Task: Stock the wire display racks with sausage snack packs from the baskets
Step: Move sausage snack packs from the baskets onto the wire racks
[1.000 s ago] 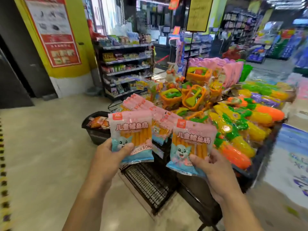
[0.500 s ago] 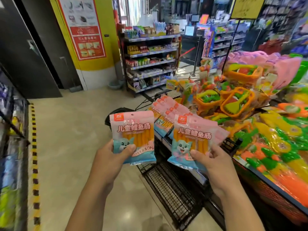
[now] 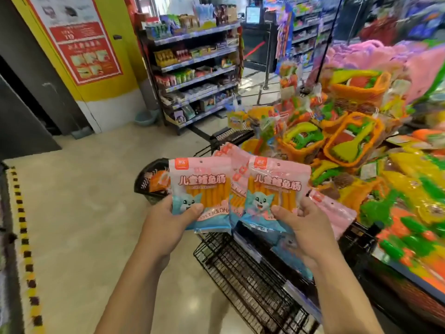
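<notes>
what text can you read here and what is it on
"儿童鳕鱼肠": on the left pack and the right pack.
"双重DH", cut off at the edge: low on the left pack.
Too blurred to read: orange corner logos, red poster, shelf goods.

Shop, stocked shelves (image 3: 192, 68), toy display (image 3: 356, 131), checkout screen (image 3: 252, 14)

Pink-and-blue sausage packs (image 3: 201, 189), black rack (image 3: 252, 280)

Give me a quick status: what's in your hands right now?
Left hand grips one sausage pack. Right hand grips second pack. Wire rack below both, no obstruction seen.
</notes>
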